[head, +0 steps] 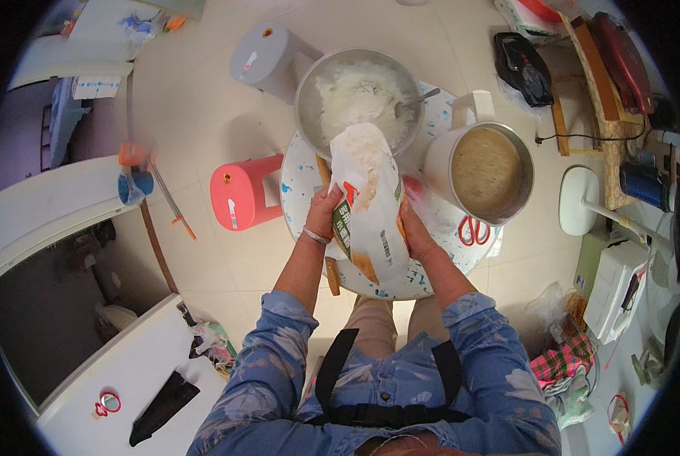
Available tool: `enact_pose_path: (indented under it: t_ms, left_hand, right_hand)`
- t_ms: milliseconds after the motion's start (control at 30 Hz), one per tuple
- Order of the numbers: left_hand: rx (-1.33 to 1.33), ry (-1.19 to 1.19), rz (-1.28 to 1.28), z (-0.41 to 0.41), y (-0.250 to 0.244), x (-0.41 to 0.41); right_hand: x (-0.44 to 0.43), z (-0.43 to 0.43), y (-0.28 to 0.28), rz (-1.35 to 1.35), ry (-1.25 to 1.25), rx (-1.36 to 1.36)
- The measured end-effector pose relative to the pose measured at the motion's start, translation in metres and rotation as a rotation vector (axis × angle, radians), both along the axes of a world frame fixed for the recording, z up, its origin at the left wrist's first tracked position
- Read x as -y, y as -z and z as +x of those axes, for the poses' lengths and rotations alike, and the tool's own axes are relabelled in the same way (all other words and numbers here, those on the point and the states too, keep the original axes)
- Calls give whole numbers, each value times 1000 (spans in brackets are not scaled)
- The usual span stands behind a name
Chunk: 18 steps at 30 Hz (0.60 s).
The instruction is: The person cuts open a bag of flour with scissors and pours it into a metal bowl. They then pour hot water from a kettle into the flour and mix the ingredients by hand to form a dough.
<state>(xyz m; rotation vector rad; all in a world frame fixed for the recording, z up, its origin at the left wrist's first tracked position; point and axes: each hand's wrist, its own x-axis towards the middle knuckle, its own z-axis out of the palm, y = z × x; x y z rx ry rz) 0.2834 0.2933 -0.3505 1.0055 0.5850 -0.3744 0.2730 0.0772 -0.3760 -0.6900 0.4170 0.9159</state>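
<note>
Between my left hand [322, 215] and my right hand [417, 231], a white printed flour bag [374, 228] is gripped by its two sides. Its open mouth tips toward a wide metal bowl [306, 114], and flour shows at the opening. A heap of white flour [363, 94] lies in the bowl, where a metal spoon [425, 97] leans on the rim. To the right stands a deep pot [443, 165] holding a beige, dough-like mass [485, 165]. Red-handled scissors [474, 231] lie near my right hand. Beside the bag, a wooden handle [332, 276] sticks out, partly covered.
Everything stands on a small round table [300, 194] with blue specks. A pink stool [237, 194] and a grey stool [266, 57] are at its left. A white fan base [576, 199] and a wooden stand [613, 154] with a hanging cord are on the right.
</note>
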Motion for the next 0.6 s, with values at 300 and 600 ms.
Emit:
enact_pose_path:
  t_ms: [300, 600]
  left_hand:
    - [142, -141, -30, -31, 16, 3]
    - [107, -157, -44, -51, 24, -1]
  right_hand:
    - [3, 4, -19, -565, -206, 713]
    - [-4, -10, -24, -515, -156, 558]
